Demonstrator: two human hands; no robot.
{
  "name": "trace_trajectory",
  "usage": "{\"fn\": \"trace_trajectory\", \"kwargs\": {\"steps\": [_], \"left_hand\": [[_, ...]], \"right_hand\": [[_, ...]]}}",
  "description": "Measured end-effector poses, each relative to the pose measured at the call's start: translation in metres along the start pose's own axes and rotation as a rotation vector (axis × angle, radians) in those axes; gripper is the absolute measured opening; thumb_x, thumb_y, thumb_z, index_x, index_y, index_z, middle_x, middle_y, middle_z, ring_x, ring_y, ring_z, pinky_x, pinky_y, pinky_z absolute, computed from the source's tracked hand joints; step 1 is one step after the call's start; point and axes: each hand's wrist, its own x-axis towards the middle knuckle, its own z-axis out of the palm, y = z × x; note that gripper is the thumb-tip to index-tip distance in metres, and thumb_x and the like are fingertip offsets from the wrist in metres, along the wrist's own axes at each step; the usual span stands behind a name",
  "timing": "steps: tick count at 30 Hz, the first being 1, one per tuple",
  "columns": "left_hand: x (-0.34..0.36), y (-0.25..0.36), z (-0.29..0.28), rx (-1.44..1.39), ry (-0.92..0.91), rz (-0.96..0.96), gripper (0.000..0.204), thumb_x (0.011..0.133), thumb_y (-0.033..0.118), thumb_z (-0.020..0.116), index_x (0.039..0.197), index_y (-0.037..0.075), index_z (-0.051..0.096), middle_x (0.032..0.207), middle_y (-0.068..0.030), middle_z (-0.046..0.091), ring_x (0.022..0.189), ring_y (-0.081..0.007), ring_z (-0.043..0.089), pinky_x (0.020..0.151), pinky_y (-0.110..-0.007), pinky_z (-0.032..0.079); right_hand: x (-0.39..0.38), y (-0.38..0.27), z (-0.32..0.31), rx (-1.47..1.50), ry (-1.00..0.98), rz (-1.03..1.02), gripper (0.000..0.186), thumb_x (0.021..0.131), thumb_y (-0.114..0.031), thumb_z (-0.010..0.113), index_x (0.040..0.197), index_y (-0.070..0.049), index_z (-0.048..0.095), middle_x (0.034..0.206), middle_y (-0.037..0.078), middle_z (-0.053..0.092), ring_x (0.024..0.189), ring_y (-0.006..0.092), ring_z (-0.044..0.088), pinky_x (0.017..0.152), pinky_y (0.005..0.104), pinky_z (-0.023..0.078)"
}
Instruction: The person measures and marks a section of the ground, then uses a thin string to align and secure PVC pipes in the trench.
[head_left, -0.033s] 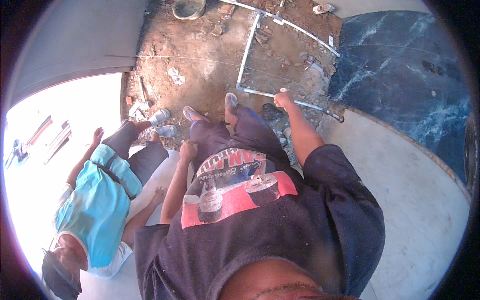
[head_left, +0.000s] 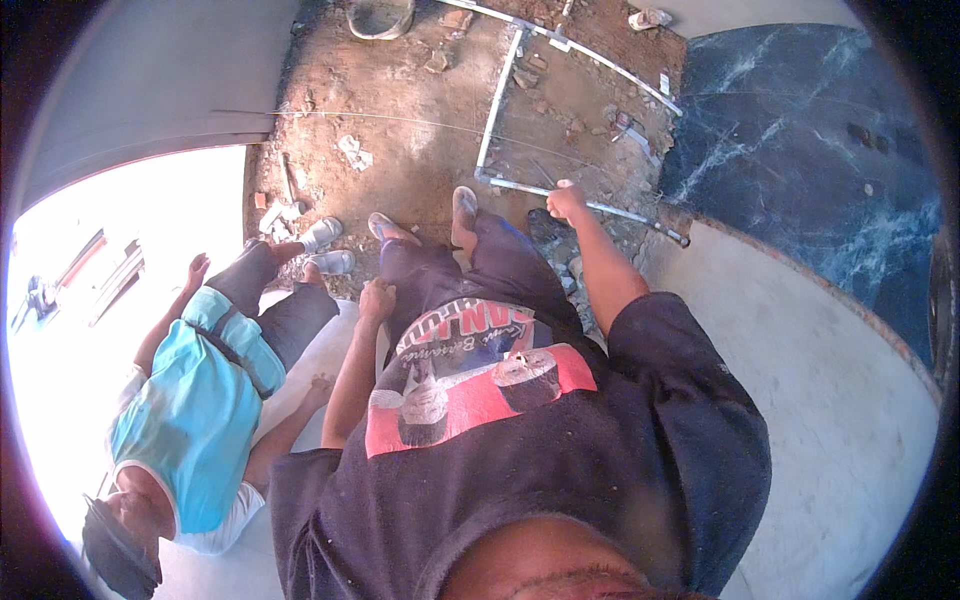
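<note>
My right hand point(head_left: 566, 205) is closed on a small pale thing that I cannot clearly make out, out over a white pipe point(head_left: 619, 211) laid at floor level. My left hand point(head_left: 376, 300) is curled at the side of my dark trousers point(head_left: 500, 262), and what it holds, if anything, is hidden. My sandaled feet stand on the dirt floor, short of the pipe's bend. A long white pipe point(head_left: 497, 85) runs back from that bend to another one along the far edge, with rubble point(head_left: 436, 61) lying around them.
A co-worker point(head_left: 190, 420) in a turquoise top sits or leans at my left on a pale ledge, by a bright opening. A bucket point(head_left: 378, 28) lies at the back. A blue marbled surface point(head_left: 780, 130) and a pale ledge point(head_left: 800, 330) are on my right. A thin string crosses the dirt.
</note>
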Motion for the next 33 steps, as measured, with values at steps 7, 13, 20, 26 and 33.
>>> {"fn": "trace_trajectory", "kwargs": {"steps": [7,13,20,26,33], "left_hand": [[0.002,0.024,-0.001,-0.061,0.337,-0.01,0.033,0.08,0.028,0.057,0.09,-0.003,0.062,0.094,-0.0268,0.061,0.092,-0.0413,0.058,0.082,-0.047,0.045],[0.006,0.011,0.019,-0.005,0.041,0.035,0.027,0.081,0.023,0.053,0.085,-0.001,0.063,0.086,-0.026,0.063,0.084,-0.0418,0.06,0.079,-0.049,0.046],[0.012,-0.002,0.001,-0.029,0.005,-0.033,0.02,0.082,0.016,0.047,0.089,-0.001,0.055,0.094,-0.0265,0.06,0.092,-0.0416,0.058,0.079,-0.05,0.045],[0.017,-0.002,-0.008,-0.187,0.015,-0.042,0.024,0.085,0.021,0.046,0.095,0.0,0.052,0.09,-0.0277,0.06,0.09,-0.0432,0.058,0.079,-0.05,0.045],[0.001,0.034,-0.039,-0.169,0.038,-0.005,0.035,0.085,0.029,0.048,0.079,-0.004,0.057,0.08,-0.0285,0.059,0.085,-0.0428,0.059,0.074,-0.049,0.044]], "right_hand": [[-0.042,0.032,0.061,-0.26,-0.054,-0.079,0.043,0.08,-0.007,0.057,0.121,0.0,0.046,0.071,0.008,0.059,0.055,0.015,0.056,0.045,0.0272,0.046],[-0.037,0.075,0.061,-0.283,-0.094,-0.034,0.03,0.079,-0.006,0.059,0.108,-0.001,0.053,0.068,0.006,0.057,0.051,0.0141,0.055,0.041,0.0282,0.042],[-0.063,0.068,0.062,-0.331,0.124,-0.032,0.032,0.08,-0.008,0.059,0.111,-0.001,0.054,0.072,0.007,0.061,0.053,0.0126,0.056,0.044,0.027,0.046],[-0.09,0.052,0.078,-0.216,0.131,-0.06,0.035,0.08,-0.007,0.059,0.114,0.001,0.053,0.075,0.007,0.06,0.056,0.0115,0.056,0.046,0.0248,0.045],[-0.077,0.084,0.063,-0.254,0.132,-0.048,0.033,0.081,-0.007,0.058,0.112,0.001,0.053,0.075,0.007,0.06,0.055,0.0117,0.055,0.045,0.0251,0.044]]}}
